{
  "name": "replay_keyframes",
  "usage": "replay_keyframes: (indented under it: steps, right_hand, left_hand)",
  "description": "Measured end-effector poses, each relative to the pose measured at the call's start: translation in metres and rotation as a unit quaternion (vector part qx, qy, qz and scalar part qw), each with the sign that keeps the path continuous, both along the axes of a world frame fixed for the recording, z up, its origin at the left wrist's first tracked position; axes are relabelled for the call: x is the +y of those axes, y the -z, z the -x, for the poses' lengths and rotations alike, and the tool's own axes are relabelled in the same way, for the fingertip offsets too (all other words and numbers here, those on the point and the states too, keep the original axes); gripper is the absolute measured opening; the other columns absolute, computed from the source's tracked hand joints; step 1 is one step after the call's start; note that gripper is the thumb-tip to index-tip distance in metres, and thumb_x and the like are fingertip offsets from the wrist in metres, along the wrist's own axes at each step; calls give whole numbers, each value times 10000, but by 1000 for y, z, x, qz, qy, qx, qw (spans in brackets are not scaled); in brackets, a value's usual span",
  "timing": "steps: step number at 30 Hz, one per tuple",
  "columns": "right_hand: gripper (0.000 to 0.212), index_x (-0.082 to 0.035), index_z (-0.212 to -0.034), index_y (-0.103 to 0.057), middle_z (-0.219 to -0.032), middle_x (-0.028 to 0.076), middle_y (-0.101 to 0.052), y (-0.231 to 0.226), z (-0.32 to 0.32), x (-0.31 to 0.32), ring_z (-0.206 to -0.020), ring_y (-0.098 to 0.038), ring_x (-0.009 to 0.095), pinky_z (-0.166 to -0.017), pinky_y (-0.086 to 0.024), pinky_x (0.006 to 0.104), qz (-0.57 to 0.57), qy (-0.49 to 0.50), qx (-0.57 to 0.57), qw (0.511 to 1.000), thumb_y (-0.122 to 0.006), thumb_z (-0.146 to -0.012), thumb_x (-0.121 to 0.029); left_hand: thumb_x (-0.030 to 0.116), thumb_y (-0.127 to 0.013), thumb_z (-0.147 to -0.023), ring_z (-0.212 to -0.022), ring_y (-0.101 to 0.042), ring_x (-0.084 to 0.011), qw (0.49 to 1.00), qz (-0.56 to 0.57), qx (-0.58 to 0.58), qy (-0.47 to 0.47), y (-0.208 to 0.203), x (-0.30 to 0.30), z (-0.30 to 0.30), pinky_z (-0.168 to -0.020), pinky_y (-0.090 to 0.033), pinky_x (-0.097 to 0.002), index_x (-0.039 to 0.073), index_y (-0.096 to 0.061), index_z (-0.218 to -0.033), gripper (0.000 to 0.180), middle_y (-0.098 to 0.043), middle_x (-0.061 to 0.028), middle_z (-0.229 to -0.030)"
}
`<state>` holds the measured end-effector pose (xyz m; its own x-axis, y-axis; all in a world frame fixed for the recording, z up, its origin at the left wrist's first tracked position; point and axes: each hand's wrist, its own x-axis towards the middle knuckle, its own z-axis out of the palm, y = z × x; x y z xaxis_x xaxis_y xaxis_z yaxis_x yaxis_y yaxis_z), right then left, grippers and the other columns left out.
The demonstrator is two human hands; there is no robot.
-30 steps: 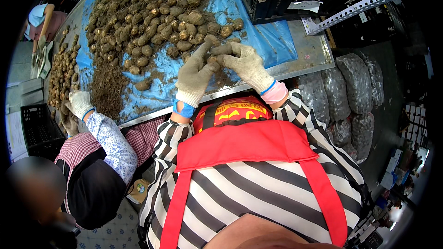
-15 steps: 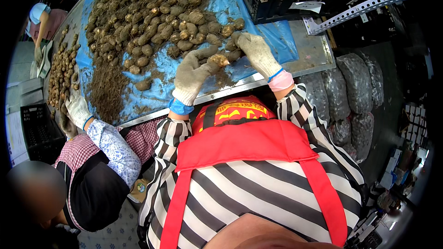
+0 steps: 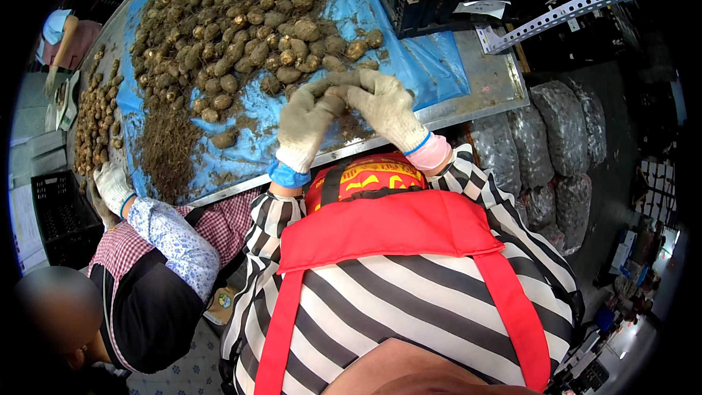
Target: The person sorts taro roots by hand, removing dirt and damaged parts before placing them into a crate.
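My left hand point(image 3: 303, 121), in a dirty off-white knit glove with a blue cuff, is closed over the near edge of the table. The taro it held a moment ago is now hidden by the gloves. Against its fingers presses my right hand point(image 3: 387, 106), gloved likewise, with a pink cuff and its fingers curled. What lies inside these fingers does not show. Just beyond both hands spreads a heap of small, brown, hairy taros point(image 3: 241, 44), with soil and root hairs, on a blue plastic sheet point(image 3: 431, 73).
A black crate point(image 3: 468, 11) of taros stands at the back right beside a perforated metal bar point(image 3: 563, 14). Filled plastic sacks point(image 3: 556, 132) are stacked right of the table. At left, a co-worker's gloved hand point(image 3: 113, 186) is by smaller taros point(image 3: 95, 124), near another black crate point(image 3: 62, 216).
My right hand has come left from the heap's edge to meet my left hand. The taro that showed in my left hand is now covered. The co-worker's glove has shifted slightly.
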<state>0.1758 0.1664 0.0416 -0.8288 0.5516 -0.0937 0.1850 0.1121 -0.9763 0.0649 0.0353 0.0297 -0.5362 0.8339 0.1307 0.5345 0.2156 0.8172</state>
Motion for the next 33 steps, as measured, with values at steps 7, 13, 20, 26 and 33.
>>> replay_keyframes:
  steps: [7, 13, 20, 26, 33]
  right_hand:
    - [278, 13, -1027, -706, -908, 99, -726, 22, 14, 25, -829, -664, 152, -749, -528, 303, 24, 3, -53, 998, -667, -885, -223]
    - [321, 20, -1205, -652, -1071, 104, -709, 7, 6, 29, -963, -635, 118, -839, -505, 261, 78, -26, 3, 997, -567, -942, -142]
    - [284, -6, -1093, -684, -935, 138, -685, 33, -6, 43, -859, -652, 239, -766, -504, 321, -189, -115, 58, 973, -524, -941, -184]
    - [245, -25, -1044, -702, -949, 136, -692, 20, 3, 17, -825, -646, 180, -719, -503, 312, -109, 49, -89, 989, -526, -946, -165]
    - [260, -71, -1128, -696, -1067, 159, -691, 20, 9, 11, -997, -643, 319, -856, -502, 395, -134, -3, 53, 990, -596, -928, -205]
  left_hand:
    - [77, -671, -843, -924, -660, -150, 962, -3, -271, -45, -1, 2, -23, -794, -540, -269, -50, -585, -1265, 449, -690, -123, -1084]
    - [18, -623, -899, -1114, -609, -220, 884, -107, -455, 2, -10, -1, -12, -949, -521, -311, -104, -459, -1358, 502, -599, -173, -1245]
    - [15, -553, -927, -1086, -622, -224, 906, -120, -406, -17, -1, 4, -11, -895, -559, -309, -109, -400, -1408, 519, -573, -185, -1277]
    - [31, -536, -916, -1028, -644, -183, 940, -67, -322, -94, 0, 11, -16, -827, -570, -277, -93, -438, -1399, 508, -595, -178, -1264]
    - [77, -608, -892, -1076, -611, -170, 907, -126, -402, -28, 8, 10, -14, -843, -558, -278, -63, -388, -1437, 604, -594, -137, -1241]
